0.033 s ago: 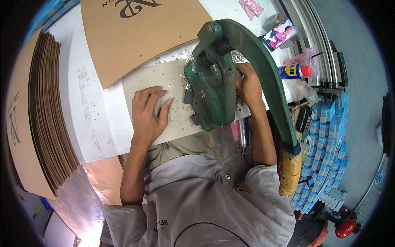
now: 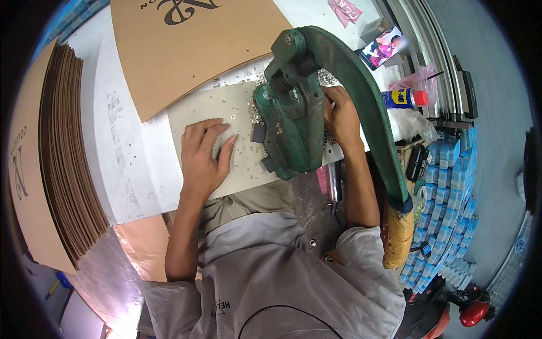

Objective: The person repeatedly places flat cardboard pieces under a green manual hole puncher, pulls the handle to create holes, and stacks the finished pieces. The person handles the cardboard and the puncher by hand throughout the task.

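A green hand-lever press stands on a pale board, its long curved lever reaching back toward me on the right. My left hand rests on the board left of the press, fingers spread, holding nothing. One small metal ring lies just beyond its fingertips. My right hand is on the press's right side, fingers curled in among loose small metal pieces. The press hides part of those fingers, and whatever they pinch. Small rings, seemingly eyelets, are scattered along the press's left edge.
A brown printed card sheet lies at the far side, overlapping the board. To the left stands a tall stack of brown card. Spray can, phone and plastic bag sit right of the lever. Blue-and-white bundles are piled farther right.
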A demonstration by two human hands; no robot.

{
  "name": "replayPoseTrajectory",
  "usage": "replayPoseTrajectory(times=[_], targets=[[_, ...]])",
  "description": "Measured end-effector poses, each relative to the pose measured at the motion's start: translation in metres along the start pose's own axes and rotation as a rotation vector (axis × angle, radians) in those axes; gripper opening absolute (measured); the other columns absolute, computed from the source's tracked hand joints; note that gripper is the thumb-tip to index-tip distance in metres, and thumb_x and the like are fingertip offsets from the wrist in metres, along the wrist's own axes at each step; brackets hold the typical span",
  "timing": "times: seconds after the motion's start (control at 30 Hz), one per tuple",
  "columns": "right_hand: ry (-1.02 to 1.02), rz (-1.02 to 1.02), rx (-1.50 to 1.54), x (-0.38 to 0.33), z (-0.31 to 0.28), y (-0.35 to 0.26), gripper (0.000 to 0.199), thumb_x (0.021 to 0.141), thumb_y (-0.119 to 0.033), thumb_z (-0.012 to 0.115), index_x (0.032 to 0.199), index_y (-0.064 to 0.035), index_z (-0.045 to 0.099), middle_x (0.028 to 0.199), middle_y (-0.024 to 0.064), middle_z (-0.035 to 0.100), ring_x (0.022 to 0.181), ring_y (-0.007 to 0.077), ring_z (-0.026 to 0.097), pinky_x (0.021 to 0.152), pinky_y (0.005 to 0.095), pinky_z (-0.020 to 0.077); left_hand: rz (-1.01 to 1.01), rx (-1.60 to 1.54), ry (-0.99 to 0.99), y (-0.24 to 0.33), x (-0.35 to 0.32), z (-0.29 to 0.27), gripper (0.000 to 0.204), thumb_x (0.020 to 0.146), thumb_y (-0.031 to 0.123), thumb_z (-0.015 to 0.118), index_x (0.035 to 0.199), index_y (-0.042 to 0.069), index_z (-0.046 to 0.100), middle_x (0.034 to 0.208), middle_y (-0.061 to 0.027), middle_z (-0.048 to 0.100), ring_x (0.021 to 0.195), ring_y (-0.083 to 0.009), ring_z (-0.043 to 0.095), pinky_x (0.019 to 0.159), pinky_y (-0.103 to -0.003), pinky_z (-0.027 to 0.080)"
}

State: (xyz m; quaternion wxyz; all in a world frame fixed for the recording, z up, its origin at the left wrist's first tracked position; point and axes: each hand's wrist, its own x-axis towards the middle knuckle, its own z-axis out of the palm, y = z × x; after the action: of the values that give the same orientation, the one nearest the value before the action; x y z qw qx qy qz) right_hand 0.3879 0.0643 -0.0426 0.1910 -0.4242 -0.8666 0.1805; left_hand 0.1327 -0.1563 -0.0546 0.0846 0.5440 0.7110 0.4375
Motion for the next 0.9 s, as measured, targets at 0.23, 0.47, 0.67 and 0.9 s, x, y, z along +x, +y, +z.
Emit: replayPoseTrajectory(times=[0.23,0.47,0.67,0.9], targets=[[0.153,0.124,0.213,0.004,0.001,-0.022,0.013,0.102,-0.009,0.064,0.110,-0.0018,0.072,0.095,0.0047,0.069,0.089,0.0100,0.065,0.079,0.0263,0.0511,-0.001,-0.025,0.001,0.000,0.006,0.002,0.022,0.084,0.011,0.079,0.104,0.004,0.073,0.114,-0.0119,0.069,0.106,-0.0317,0.061,0.091,-0.041,0.048],[0.088,0.388,0.795,0.022,0.005,-0.038,0.008,0.100,-0.002,0.065,0.105,0.0001,0.070,0.093,0.0008,0.071,0.081,0.0059,0.064,0.072,0.0211,0.0503,0.036,-0.079,0.010,0.004,0.034,-0.015,0.023,0.084,0.011,0.078,0.105,0.006,0.072,0.113,-0.0114,0.069,0.105,-0.0311,0.062,0.092,-0.041,0.047],[-0.181,0.247,0.797,0.037,0.007,-0.057,0.027,0.092,-0.002,0.074,0.118,-0.0018,0.067,0.110,0.0054,0.072,0.095,0.0143,0.069,0.086,0.0305,0.0559,0.346,0.269,0.121,-0.019,0.129,-0.017,0.041,0.086,0.024,0.080,0.121,0.008,0.067,0.122,-0.0146,0.068,0.120,-0.0351,0.062,0.102,-0.043,0.046],[-0.333,0.167,0.683,0.048,0.020,-0.054,0.037,0.092,-0.006,0.074,0.126,0.0010,0.062,0.113,0.0089,0.071,0.095,0.0173,0.069,0.082,0.0317,0.0585,0.345,0.268,-0.116,-0.043,0.151,-0.002,0.049,0.090,0.031,0.077,0.130,0.010,0.060,0.131,-0.0181,0.065,0.126,-0.0391,0.059,0.100,-0.051,0.051]])
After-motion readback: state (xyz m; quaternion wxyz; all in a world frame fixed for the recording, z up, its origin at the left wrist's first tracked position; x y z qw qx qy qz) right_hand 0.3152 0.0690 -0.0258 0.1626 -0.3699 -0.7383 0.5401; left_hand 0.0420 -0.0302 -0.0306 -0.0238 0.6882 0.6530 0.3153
